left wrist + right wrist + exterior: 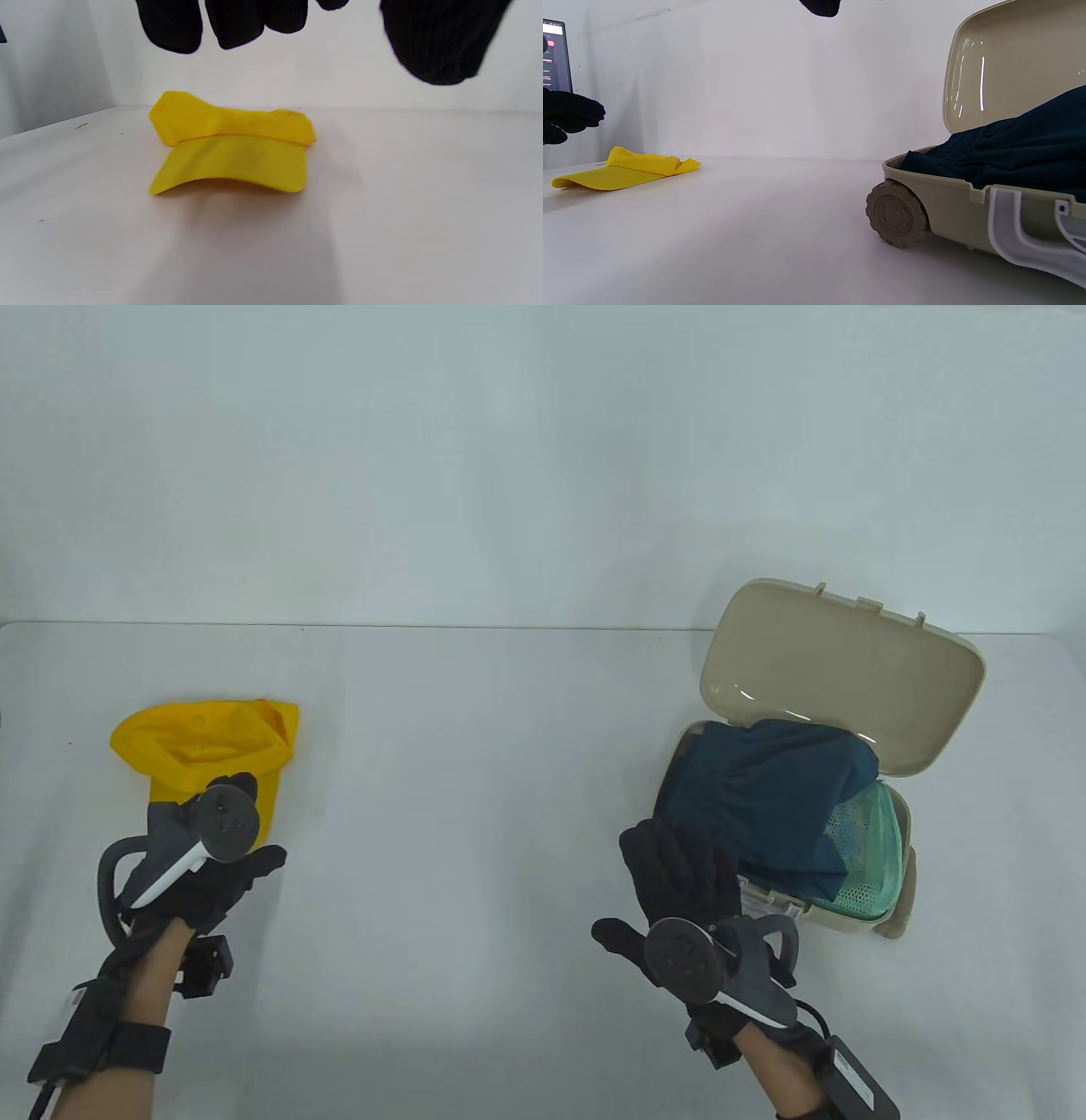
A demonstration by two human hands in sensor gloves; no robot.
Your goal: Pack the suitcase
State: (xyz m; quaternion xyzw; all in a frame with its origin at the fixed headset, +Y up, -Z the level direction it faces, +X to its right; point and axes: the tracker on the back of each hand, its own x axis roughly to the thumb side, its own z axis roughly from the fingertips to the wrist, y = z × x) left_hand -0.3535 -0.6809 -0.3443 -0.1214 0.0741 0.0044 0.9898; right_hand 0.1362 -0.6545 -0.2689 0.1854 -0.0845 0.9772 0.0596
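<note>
My left hand (212, 848) hovers with loose fingers over the yellow cap (212, 742) at nine o'clock, ready to grab. My right hand (687, 899) waits, fingers spread, holding nothing, beside the suitcase (848, 678) at three o'clock.

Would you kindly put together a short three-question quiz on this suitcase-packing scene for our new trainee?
1. True or false: the lid of the beige suitcase stands open.
2. Which item lies on the table outside the suitcase? A) yellow visor cap B) dark blue garment C) green mesh bag
3. Fill in: the left hand hovers by the cap, its fingertips hanging above it, holding ______.

Key: 1 true. 2 A; the garment and the mesh bag are already in the suitcase. 3 nothing; the right hand, by the suitcase's near edge, also holds nothing.
</note>
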